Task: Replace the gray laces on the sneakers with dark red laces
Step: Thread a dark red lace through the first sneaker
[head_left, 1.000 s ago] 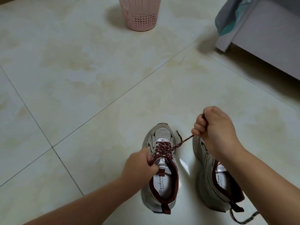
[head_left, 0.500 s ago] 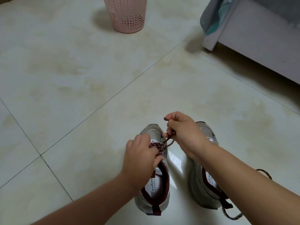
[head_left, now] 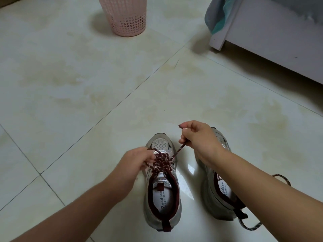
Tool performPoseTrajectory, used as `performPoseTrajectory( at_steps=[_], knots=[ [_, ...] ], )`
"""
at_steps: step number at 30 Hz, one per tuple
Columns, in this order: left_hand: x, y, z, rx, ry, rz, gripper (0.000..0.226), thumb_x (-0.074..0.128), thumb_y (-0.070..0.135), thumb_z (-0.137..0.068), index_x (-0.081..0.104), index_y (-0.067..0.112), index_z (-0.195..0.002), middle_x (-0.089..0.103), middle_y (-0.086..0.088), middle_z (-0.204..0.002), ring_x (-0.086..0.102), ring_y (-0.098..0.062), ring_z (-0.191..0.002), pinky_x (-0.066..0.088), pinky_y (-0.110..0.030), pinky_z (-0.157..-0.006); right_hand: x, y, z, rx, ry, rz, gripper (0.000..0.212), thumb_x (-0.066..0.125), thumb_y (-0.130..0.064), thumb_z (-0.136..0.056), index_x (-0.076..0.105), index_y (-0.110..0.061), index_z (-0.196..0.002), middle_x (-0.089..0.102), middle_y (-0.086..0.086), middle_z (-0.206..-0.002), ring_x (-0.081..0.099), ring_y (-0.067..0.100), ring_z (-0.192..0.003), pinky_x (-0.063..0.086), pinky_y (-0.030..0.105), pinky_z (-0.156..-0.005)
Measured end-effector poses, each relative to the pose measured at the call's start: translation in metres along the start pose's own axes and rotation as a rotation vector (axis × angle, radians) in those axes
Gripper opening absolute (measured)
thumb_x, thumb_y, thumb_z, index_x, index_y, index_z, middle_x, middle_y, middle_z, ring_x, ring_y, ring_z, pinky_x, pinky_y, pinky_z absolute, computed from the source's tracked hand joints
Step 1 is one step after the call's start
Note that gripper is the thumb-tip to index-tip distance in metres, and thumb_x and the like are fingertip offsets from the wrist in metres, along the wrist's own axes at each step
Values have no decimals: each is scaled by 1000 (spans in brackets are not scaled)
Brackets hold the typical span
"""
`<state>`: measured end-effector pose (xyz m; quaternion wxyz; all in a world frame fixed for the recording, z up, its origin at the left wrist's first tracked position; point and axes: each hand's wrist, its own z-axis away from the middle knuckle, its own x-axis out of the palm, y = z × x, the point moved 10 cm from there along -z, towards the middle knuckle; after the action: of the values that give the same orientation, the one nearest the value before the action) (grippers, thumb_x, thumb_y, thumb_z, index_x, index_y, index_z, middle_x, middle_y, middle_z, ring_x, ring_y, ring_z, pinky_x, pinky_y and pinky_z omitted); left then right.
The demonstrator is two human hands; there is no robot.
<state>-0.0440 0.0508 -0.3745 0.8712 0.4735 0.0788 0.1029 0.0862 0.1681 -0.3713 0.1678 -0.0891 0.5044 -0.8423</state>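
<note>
Laces (head_left: pixel 161 161): dark red, flecked with white
Sneakers (head_left: pixel 162 203): grey and white, dark red collar lining
Basket (head_left: pixel 125 16): pink, leaf-shaped cut-outs
Floor (head_left: pixel 73 88): cream tiles, yellowish blotches
Cloth (head_left: pixel 218 18): grey and teal

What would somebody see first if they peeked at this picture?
Probably the two hands low in the middle: the left hand and right hand each pinch an end of the dark red lace over the left sneaker. The right sneaker stands beside it, partly behind the arm. Far off, at the top, a pink basket stands on the tiled floor.
</note>
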Motion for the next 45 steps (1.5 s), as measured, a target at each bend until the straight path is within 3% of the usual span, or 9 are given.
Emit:
performPoseTrajectory(
  at_steps=[3, 6, 11, 16, 21, 27, 30, 34, 45],
  knots=[
    [-42, -12, 1, -118, 214, 131, 36, 48, 17, -87, 44, 16, -51, 56, -1, -60, 53, -14, -58, 39, -28, -64, -5, 2, 7, -59, -19, 222, 24, 52, 5, -88, 58, -14, -73, 56, 5, -63, 53, 17, -60, 49, 30, -71],
    [-69, -42, 6, -332, 351, 86, 30, 45, 14, -92, 45, 13, -62, 55, -2, -65, 54, -7, -40, 39, -25, -56, 3, 1, 25, -161, -116, 559, 21, 58, -2, -86, 58, -18, -71, 58, -5, -65, 53, 8, -62, 44, 19, -67],
    [-89, -72, 15, -498, 468, -2, 27, 55, 29, -87, 43, 8, -77, 44, -7, -72, 46, -21, -58, 34, -25, -53, 19, 13, 55, -332, -257, 974, 9, 56, -12, -88, 66, -14, -88, 58, -5, -86, 52, 11, -81, 39, 23, -75],
    [-43, 7, 26, 112, 469, -747, 16, 60, 27, -83, 55, 23, -68, 44, -1, -84, 50, -23, -78, 40, -34, -76, 20, 18, 61, -349, -227, 1051, 18, 51, -11, -88, 68, -12, -94, 64, 5, -97, 56, 20, -93, 40, 28, -80],
    [37, -3, 23, 100, 254, -1071, 36, 49, 58, -82, 68, 27, -82, 37, 6, -86, 42, -13, -95, 32, -28, -79, 18, 21, 61, -346, -209, 1078, 19, 52, -15, -87, 68, -13, -96, 66, 6, -99, 57, 23, -96, 39, 29, -83],
    [31, -24, 8, 42, 225, -872, 16, 66, 32, -80, 70, 16, -78, 36, 4, -81, 47, -17, -90, 40, -28, -79, 18, 27, 60, -344, -196, 1058, 17, 52, -19, -89, 68, -15, -95, 66, 5, -100, 57, 23, -97, 39, 29, -83],
    [29, -26, 8, 59, 200, -683, 4, 69, 17, -78, 72, 14, -77, 40, 7, -78, 45, -4, -75, 33, -7, -65, 17, 27, 61, -349, -171, 1014, 16, 54, -21, -89, 68, -16, -94, 66, 3, -100, 58, 21, -96, 40, 27, -82],
    [26, -36, 6, 16, 121, -525, 25, 70, 11, -78, 61, 29, -63, 51, -1, -87, 48, 1, -77, 34, -2, -65, 19, 24, 63, -370, -163, 985, 16, 54, -22, -89, 69, -17, -93, 67, 2, -98, 59, 20, -94, 39, 26, -79],
    [28, -39, 5, 43, 97, -508, 25, 69, 11, -78, 61, 27, -60, 51, -2, -88, 49, -1, -76, 34, -5, -64, 45, 19, 66, -438, -223, 1243, 22, 45, -19, -92, 62, -7, -100, 64, 11, -101, 56, 28, -96, 38, 34, -77]
  ],
)
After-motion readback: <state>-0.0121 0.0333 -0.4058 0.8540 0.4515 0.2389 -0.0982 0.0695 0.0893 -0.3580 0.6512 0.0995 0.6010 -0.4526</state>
